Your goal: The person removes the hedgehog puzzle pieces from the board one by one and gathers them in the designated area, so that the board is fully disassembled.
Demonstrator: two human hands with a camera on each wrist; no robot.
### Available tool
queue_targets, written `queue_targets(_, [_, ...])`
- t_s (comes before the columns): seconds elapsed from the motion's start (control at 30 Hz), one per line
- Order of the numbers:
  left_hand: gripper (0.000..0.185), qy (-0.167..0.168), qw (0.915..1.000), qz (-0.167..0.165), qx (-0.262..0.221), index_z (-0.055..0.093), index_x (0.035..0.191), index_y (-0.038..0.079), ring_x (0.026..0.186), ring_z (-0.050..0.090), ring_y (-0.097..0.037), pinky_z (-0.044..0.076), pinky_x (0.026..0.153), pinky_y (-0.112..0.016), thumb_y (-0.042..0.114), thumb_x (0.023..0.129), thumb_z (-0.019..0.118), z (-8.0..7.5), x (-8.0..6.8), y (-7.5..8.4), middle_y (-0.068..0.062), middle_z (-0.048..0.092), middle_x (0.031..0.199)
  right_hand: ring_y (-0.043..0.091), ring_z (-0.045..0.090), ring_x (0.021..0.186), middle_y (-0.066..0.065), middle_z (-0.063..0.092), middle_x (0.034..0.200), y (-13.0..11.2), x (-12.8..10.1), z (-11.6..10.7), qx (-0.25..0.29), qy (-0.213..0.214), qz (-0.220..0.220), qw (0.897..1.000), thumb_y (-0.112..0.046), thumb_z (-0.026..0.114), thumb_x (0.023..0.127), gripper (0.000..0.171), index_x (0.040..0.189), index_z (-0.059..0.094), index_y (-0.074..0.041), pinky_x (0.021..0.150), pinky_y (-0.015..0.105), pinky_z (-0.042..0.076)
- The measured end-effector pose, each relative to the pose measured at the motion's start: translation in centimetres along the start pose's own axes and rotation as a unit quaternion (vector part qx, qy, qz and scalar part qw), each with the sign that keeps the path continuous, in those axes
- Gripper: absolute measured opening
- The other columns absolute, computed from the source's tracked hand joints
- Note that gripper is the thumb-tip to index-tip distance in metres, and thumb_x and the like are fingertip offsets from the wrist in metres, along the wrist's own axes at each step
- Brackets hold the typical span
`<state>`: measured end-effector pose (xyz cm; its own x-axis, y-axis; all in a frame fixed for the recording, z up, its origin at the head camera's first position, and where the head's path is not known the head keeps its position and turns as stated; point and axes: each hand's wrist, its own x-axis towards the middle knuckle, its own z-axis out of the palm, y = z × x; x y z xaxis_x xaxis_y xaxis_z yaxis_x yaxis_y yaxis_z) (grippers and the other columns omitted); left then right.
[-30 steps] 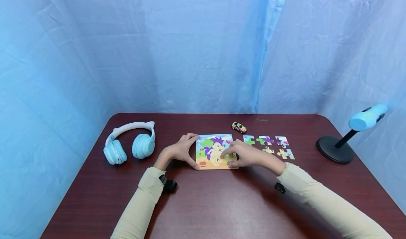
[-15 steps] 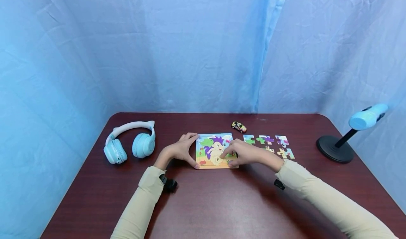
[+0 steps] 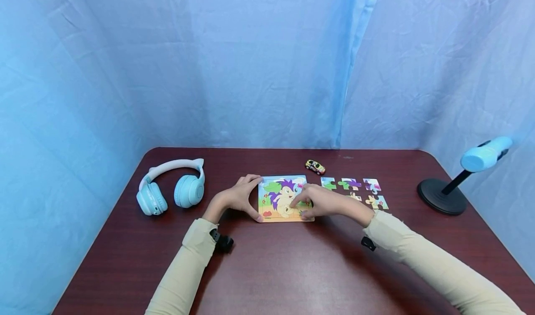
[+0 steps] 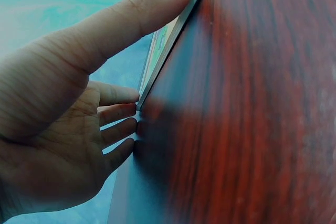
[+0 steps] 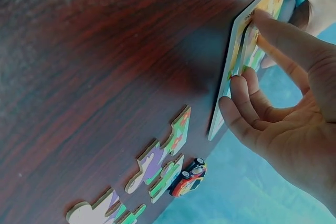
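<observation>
We steady the puzzle board (image 3: 284, 199) at mid-table with our left hand (image 3: 236, 199), thumb and fingers pinching its left edge, while our right hand (image 3: 323, 202) pinches a piece (image 5: 247, 51) lifting from the board's right part. If that piece jams, a pull could tilt the board and knock the loose pieces (image 3: 355, 189) beside it

Right hand (image 3: 323, 202) covers puzzle board's (image 3: 281, 199) lower-right corner (piece underneath can't be made out); loose pieces (image 3: 355, 190) partly hidden too.
</observation>
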<state>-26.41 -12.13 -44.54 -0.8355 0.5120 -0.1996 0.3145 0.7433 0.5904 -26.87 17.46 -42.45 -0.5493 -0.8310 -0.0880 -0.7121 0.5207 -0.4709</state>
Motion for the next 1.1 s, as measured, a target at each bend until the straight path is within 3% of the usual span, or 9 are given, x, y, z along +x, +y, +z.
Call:
queue_targets(0.3, [0.123,0.003,1.0000,0.000,0.004,0.023,0.163,0.009,0.149,0.023,-0.033,0.032,0.119,-0.055,0.043,0.068,0.095,0.08,0.09,-0.05,-0.012,0.025,0.164,0.022,0.050,0.083,0.006,0.065,0.095,-0.07,0.03,-0.10,0.001,-0.002,-0.005,1.000,-0.010,0.080,0.087,0.031,0.118,0.078,-0.010,0.069,0.024,0.042])
queue_targets(0.57, [0.123,0.006,0.9999,-0.001,0.010,0.023,0.163,0.008,0.148,0.024,-0.033,0.033,0.119,-0.054,0.042,0.069,0.094,0.17,0.12,-0.03,-0.012,0.026,0.164,0.014,0.039,0.079,0.011,0.058,0.092,-0.23,0.10,-0.06,0.005,0.004,0.018,1.000,-0.004,0.075,0.080,0.036,0.115,0.079,-0.013,0.063,0.024,0.037])
queue_targets(0.73, [0.122,0.006,1.0000,-0.002,0.007,0.023,0.163,0.007,0.148,0.024,-0.033,0.034,0.118,-0.055,0.042,0.069,0.094,0.19,0.05,0.05,-0.013,0.026,0.163,0.015,0.040,0.081,0.015,0.056,0.099,-0.58,-0.01,-0.13,0.001,0.004,0.031,1.000,-0.004,0.074,0.080,0.038,0.116,0.078,-0.014,0.064,0.025,0.038])
queue_targets(1.1, [0.123,0.004,1.0000,-0.005,0.007,0.023,0.163,0.007,0.149,0.024,-0.034,0.034,0.118,-0.055,0.042,0.069,0.094,0.15,-0.01,0.17,-0.013,0.025,0.164,0.015,0.042,0.081,0.012,0.059,0.102,-0.53,0.08,-0.14,-0.023,0.010,0.015,1.000,-0.002,0.071,0.078,0.039,0.114,0.078,-0.013,0.066,0.026,0.039])
